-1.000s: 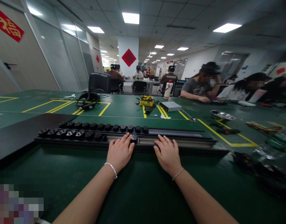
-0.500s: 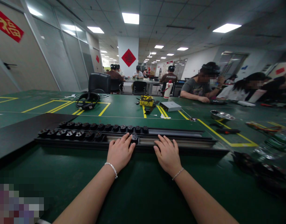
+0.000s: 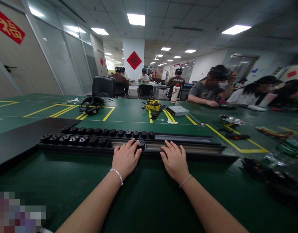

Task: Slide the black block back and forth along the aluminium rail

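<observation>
Two long black track rails lie side by side across the table; the near track rail [image 3: 200, 149] is under both hands. My left hand [image 3: 126, 158] has its thumb and forefinger closed around a black socket module [image 3: 141, 144] seated in the near rail's channel. My right hand [image 3: 174, 158] lies open on the same rail further right, fingers spread and holding nothing. To the left, several black socket modules [image 3: 83, 140] sit in the near rail. The far track rail [image 3: 183, 138] carries a longer row of socket modules [image 3: 112, 132].
A dark flat panel [image 3: 20, 142] lies at the left. Beyond the rails are a black headset [image 3: 92, 105], a yellow box with cables [image 3: 152, 105] and a grey box [image 3: 178, 110]. At right are a metal bowl [image 3: 231, 120], a plastic bottle [image 3: 285, 150] and loose black parts [image 3: 270, 174].
My left hand and the socket module have shifted very slightly right along the near rail. My right hand has stayed in place.
</observation>
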Demonstrator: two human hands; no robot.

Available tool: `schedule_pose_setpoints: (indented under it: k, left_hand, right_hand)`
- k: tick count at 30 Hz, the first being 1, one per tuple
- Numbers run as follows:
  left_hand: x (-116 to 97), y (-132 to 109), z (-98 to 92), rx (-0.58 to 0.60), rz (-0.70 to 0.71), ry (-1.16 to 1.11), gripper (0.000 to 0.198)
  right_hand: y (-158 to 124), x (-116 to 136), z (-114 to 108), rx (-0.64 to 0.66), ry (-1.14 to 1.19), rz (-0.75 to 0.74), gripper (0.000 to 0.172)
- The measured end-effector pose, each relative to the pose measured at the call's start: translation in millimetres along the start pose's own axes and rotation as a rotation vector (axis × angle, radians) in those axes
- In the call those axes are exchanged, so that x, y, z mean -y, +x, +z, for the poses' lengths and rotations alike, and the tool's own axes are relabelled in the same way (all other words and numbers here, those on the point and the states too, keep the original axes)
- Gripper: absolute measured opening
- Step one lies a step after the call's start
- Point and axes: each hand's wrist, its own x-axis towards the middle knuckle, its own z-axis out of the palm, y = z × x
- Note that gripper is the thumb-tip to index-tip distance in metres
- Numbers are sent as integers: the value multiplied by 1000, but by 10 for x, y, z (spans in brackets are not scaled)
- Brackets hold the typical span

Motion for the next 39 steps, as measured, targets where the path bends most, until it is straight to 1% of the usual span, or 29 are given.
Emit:
schedule_pose_setpoints:
  k: [5, 10, 15, 21, 32, 36, 39]
  left_hand:
    - [-19, -3, -13, 27, -21, 0, 48]
    - [-18, -7, -24, 11, -3, -6, 49]
    - [-22, -6, -24, 24, -11, -7, 48]
    - [-19, -6, 0, -8, -5, -7, 47]
    - [-50, -11, 15, -12, -14, 6, 48]
    - [-86, -10, 12, -26, 21, -1, 49]
    - [-90, -1, 10, 1, 58, -20, 49]
  right_hand:
    - [1, 6, -1, 4, -8, 2, 38]
    - [1, 11, -11, 8, 3, 0, 39]
    - [1, 9, -13, 9, -7, -4, 38]
    - [-5, 5, -2, 3, -6, 1, 38]
    - [-6, 16, 4, -11, -3, -1, 37]
    - [-5, 18, 0, -18, 0, -2, 37]
    - [-3, 15, 1, -10, 1, 0, 37]
